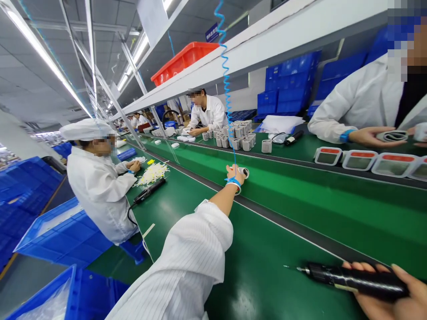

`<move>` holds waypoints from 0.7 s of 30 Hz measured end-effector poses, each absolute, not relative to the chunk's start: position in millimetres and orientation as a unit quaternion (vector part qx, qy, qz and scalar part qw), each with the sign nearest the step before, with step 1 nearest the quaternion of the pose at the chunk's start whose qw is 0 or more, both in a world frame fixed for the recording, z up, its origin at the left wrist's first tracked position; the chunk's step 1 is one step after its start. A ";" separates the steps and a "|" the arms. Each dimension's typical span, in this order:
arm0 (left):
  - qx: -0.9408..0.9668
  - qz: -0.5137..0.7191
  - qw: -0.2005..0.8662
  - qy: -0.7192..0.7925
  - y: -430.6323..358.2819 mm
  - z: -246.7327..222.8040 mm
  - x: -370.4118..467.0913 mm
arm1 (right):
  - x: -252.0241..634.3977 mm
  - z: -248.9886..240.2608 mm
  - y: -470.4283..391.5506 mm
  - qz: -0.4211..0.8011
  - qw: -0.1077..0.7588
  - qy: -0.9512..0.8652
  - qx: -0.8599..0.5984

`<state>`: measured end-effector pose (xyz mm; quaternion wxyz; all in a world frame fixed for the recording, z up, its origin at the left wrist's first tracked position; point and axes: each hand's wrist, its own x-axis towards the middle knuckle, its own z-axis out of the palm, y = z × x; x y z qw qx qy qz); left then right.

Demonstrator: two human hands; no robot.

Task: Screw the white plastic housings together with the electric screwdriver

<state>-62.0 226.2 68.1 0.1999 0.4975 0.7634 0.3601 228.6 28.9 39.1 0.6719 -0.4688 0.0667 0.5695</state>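
My left hand [235, 174] reaches out over the green conveyor belt [300, 186], its fingers closed on a small white part [245, 172] with a dark opening. A blue coiled-cord wrist strap [233, 181] circles that wrist, and the cord climbs upward from it. At the lower right, my right hand [400, 289] is wrapped around a black electric screwdriver [356, 278]. Its thin bit points left over the green worktop [267, 249]. My palm hides part of the screwdriver's rear end.
Across the belt stand several grey-white housings [238, 131] and clear-windowed frames with red strips [360, 159]. A co-worker's hands [367, 135] hold a part at right. On the left, a person in white [96, 178] sits by white pieces [151, 173] and another black screwdriver [150, 191].
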 end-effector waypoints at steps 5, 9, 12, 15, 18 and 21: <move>0.467 0.380 0.362 0.712 212.7 92.1 -72.2 | 222.3 46.3 25.2 0.569 0.692 0.056 -0.441; 0.473 0.375 0.515 0.609 177.6 97.8 -62.8 | 222.1 39.9 26.9 0.571 0.699 0.052 -0.429; 0.409 0.405 0.691 0.437 131.6 94.4 -49.0 | 223.2 38.1 26.5 0.570 0.697 0.055 -0.432; 0.347 0.401 0.789 0.309 81.3 85.0 -35.7 | 224.0 38.5 25.5 0.566 0.700 0.049 -0.433; 0.313 0.391 0.819 0.278 40.4 68.3 -26.3 | 224.0 39.1 25.2 0.564 0.698 0.051 -0.438; 0.283 0.389 0.823 0.302 15.2 49.0 -19.5 | 225.1 37.5 24.8 0.566 0.695 0.046 -0.440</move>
